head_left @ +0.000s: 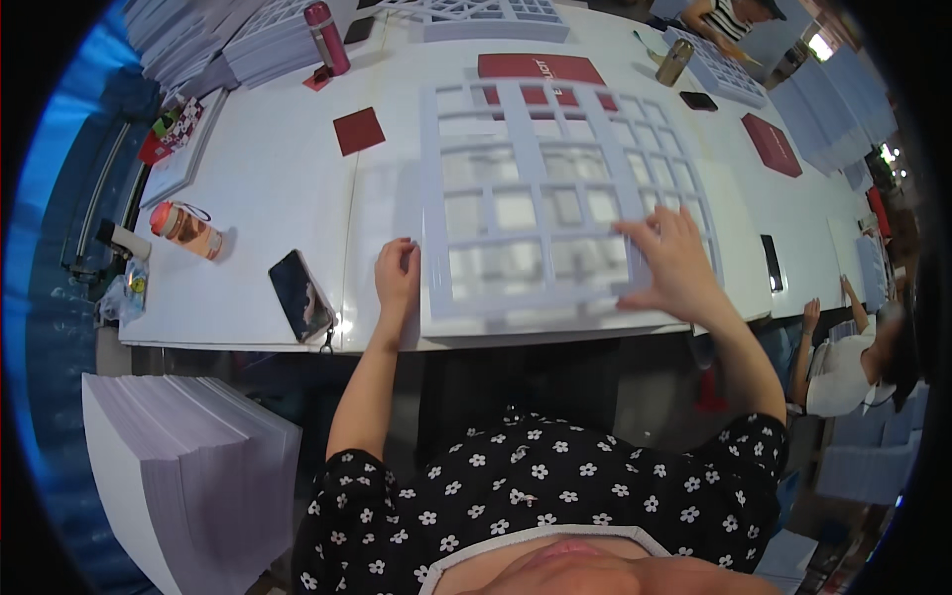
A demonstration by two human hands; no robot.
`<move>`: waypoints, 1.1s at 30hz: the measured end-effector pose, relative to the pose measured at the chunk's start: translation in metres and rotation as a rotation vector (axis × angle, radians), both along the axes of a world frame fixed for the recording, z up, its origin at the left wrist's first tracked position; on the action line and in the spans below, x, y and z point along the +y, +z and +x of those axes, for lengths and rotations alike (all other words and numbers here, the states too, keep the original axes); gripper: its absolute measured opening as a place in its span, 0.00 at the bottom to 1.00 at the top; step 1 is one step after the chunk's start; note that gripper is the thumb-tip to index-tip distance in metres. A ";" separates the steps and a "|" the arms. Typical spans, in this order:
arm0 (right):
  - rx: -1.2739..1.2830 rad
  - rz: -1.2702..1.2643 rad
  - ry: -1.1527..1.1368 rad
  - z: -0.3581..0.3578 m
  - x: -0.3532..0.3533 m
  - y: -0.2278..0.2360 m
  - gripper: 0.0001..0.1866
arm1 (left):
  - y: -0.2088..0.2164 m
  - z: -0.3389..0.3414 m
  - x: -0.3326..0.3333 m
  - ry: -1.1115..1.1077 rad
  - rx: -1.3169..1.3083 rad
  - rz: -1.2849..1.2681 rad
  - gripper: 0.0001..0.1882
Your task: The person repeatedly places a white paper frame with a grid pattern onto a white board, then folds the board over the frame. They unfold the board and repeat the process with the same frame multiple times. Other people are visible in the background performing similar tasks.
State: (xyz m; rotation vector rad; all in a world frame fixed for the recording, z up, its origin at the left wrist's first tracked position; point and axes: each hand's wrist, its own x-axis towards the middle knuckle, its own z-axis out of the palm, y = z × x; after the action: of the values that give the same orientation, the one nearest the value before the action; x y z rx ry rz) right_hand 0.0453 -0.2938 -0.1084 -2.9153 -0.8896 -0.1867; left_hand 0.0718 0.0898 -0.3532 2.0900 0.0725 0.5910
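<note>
A large white board (433, 208) with rows of square and rectangular cut-out windows lies in front of me, its bars blurred. White surfaces and blurred grey shapes show through the windows. My right hand (674, 268) is over its near right part, thumb and fingers spread apart, with nothing visible between them. Just outside the board's left edge, my left hand (398, 278) rests with its fingers curled in. Whether those fingers hold anything is hidden.
Left of me are a phone (297, 296), a bottle (186, 230) and a dark red square (359, 131). A red box (540, 67) sits beyond the board. Tall stacks of white sheets (198, 466) stand at lower left. Co-workers (843, 367) sit at right and far right.
</note>
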 end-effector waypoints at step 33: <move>0.004 0.765 -0.675 -0.102 -0.117 -0.158 0.37 | 0.085 -0.142 -0.046 -0.028 0.168 0.265 0.26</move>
State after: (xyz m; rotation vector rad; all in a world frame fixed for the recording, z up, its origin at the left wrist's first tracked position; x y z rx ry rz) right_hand -0.0572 -0.4107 -0.2664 -2.3374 0.1967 -0.4421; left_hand -0.0706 0.0438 -0.2677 2.3913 0.0630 0.4247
